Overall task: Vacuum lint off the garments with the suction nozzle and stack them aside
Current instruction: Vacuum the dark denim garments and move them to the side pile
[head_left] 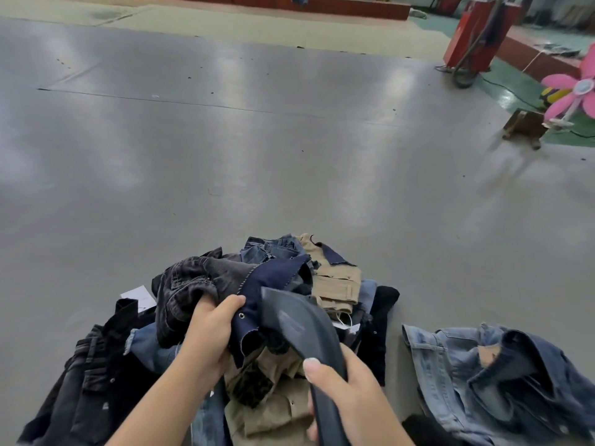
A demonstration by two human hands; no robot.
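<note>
A: No bins here, just a pile of clothes (289, 284) on the grey floor (225, 140), shop fan (576, 88) off right.

B: Yep. Left hand (209, 329) grips a dark navy garment (273, 278) atop it; right hand (347, 391) wraps the black nozzle (299, 320), tip touching that cloth. Light denim jacket (483, 375) lies apart, right.

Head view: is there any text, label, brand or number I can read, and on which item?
None readable.
White paper sheet under the garment pile: no legible print.
White tags beside the khaki garment: too small.
Suction nozzle: no visible marking.
</note>
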